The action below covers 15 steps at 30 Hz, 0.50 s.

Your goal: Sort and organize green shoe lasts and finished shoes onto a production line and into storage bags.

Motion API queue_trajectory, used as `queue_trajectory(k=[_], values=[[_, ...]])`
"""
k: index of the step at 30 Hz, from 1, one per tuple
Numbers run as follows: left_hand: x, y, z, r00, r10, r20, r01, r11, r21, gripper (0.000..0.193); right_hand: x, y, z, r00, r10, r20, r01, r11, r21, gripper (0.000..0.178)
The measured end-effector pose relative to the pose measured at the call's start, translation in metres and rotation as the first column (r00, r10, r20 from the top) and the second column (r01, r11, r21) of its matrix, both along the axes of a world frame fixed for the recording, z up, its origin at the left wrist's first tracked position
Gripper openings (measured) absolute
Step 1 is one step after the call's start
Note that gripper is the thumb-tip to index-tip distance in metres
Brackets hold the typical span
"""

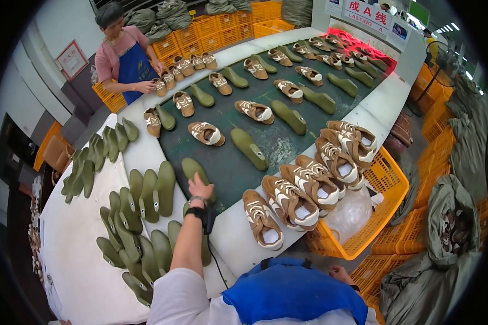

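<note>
My left hand point(200, 188) reaches over the green conveyor belt point(230, 181) near its front left edge. Its fingers are spread and lie at the near end of a green shoe last point(191, 169), not visibly wrapped round it. Just left of that hand, more green lasts point(164, 188) stand in clusters on the white table. My right hand point(339, 273) hangs low beside my blue apron point(290, 290), close to a yellow crate; its fingers are mostly hidden. On the belt, brown sneakers point(206, 134) with white stripes lie in rows alternating with green lasts point(248, 149).
Several brown sneakers point(290, 203) line the belt's near right ledge, above a yellow crate point(382, 216) holding clear plastic. Across the belt, a person point(126, 59) in a blue apron touches a row of sneakers. Stacked yellow crates and grey sacks point(453, 222) flank the right side.
</note>
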State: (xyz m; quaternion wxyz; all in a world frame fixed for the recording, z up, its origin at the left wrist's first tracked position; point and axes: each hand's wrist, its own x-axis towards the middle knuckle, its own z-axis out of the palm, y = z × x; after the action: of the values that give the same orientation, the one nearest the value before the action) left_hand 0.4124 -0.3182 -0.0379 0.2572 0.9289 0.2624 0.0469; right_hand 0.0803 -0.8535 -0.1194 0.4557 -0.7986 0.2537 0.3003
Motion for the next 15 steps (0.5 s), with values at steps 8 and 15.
queue_trajectory(k=[8, 15], values=[[-0.179, -0.154, 0.089, 0.517, -0.833, 0.197, 0.855, 0.489, -0.174, 0.029, 0.006, -0.034, -0.058, 0.992, 0.129, -0.005, -0.129, 0.990, -0.057, 0.022], [-0.172, -0.136, 0.063, 0.466, -0.882, -0.066, 0.860, 0.469, -0.200, 0.029, 0.043, -0.014, -0.059, 0.972, 0.172, 0.158, -0.160, 0.983, -0.084, 0.019]])
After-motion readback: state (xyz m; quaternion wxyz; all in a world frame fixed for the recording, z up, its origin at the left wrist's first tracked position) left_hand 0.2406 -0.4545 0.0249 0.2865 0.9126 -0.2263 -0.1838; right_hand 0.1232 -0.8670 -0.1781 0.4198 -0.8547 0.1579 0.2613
